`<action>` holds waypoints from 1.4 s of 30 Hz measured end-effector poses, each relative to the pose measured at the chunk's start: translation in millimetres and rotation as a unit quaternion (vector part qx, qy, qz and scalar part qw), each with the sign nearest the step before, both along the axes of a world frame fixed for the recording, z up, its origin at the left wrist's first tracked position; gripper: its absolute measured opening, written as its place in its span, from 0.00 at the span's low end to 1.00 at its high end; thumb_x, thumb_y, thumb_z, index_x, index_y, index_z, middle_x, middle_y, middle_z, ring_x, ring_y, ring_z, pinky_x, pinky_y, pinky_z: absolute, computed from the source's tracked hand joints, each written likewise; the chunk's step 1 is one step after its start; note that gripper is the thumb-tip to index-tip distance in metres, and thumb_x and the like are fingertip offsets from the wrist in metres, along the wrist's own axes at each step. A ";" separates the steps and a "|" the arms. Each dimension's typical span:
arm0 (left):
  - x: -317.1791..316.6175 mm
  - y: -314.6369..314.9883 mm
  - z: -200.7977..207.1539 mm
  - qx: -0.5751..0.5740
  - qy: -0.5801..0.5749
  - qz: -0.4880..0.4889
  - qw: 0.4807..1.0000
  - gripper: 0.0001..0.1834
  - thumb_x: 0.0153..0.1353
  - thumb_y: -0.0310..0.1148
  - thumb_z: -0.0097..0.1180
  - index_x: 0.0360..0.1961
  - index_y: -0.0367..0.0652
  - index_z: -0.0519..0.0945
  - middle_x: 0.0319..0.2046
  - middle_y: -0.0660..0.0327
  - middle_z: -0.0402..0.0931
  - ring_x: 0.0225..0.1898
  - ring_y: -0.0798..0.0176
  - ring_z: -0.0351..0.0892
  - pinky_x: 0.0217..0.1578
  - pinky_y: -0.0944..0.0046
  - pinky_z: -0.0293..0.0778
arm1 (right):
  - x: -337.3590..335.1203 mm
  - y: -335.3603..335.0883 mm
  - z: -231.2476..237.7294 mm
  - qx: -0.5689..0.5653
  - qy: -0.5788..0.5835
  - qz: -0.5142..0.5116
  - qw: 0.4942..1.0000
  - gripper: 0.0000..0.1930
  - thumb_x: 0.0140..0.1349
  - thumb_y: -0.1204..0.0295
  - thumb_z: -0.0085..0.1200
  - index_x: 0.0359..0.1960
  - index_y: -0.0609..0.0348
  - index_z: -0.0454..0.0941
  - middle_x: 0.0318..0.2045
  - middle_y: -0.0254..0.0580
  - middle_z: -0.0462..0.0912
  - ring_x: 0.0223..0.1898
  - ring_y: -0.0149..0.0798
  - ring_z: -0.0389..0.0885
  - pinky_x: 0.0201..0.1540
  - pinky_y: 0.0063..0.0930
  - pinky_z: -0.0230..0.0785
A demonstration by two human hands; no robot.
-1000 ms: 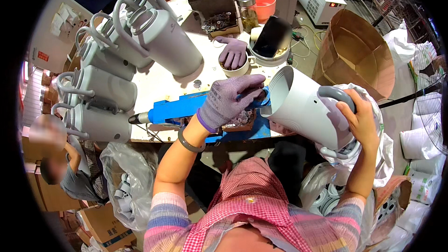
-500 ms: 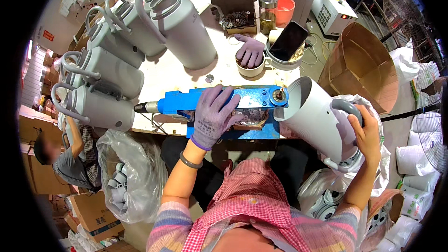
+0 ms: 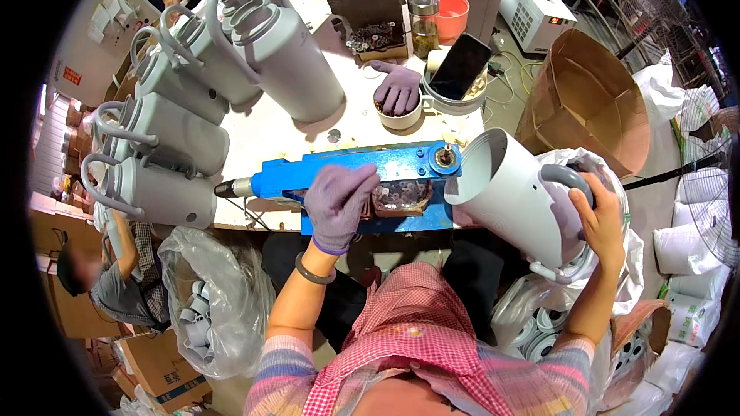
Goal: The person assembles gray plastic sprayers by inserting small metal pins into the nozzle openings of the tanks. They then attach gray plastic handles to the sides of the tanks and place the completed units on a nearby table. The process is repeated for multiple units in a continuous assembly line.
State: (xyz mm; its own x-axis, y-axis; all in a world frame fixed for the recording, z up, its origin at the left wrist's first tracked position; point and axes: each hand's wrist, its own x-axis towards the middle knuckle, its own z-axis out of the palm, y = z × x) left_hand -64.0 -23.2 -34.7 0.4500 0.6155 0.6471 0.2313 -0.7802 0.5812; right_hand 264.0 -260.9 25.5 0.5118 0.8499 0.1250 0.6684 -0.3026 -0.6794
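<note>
The left hand (image 3: 337, 204) has drawn back from beside the bottle's (image 3: 505, 189) open end and now hangs over the near side of the blue tool (image 3: 351, 163), just left of the washers (image 3: 402, 195), which seems to leave the right hand (image 3: 600, 212) alone steadying the bottle. The left fingers are bunched together, but blur means I cannot tell whether they pinch anything. The bottle is tilted, open end just beside the tool's right end, the right fingers curled about its handle (image 3: 567, 176).
</note>
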 end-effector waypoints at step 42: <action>59.5 -21.0 16.3 -0.513 -0.103 -0.076 0.849 0.19 0.69 0.41 0.56 0.45 0.31 0.81 0.30 0.65 0.80 0.29 0.72 0.77 0.31 0.70 0.74 | -38.3 146.2 65.7 -0.082 -0.210 0.228 0.947 0.25 0.64 0.45 0.52 0.37 0.59 0.78 0.21 0.57 0.80 0.27 0.61 0.80 0.30 0.50 0.70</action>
State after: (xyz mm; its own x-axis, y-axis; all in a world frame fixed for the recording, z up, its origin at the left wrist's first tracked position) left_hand -4.5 -44.2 -18.4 0.5174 0.8474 -0.1192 -0.0161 0.1490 0.9887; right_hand 225.7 -114.7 91.2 0.0203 0.9964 0.0828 0.9560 0.0049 -0.2932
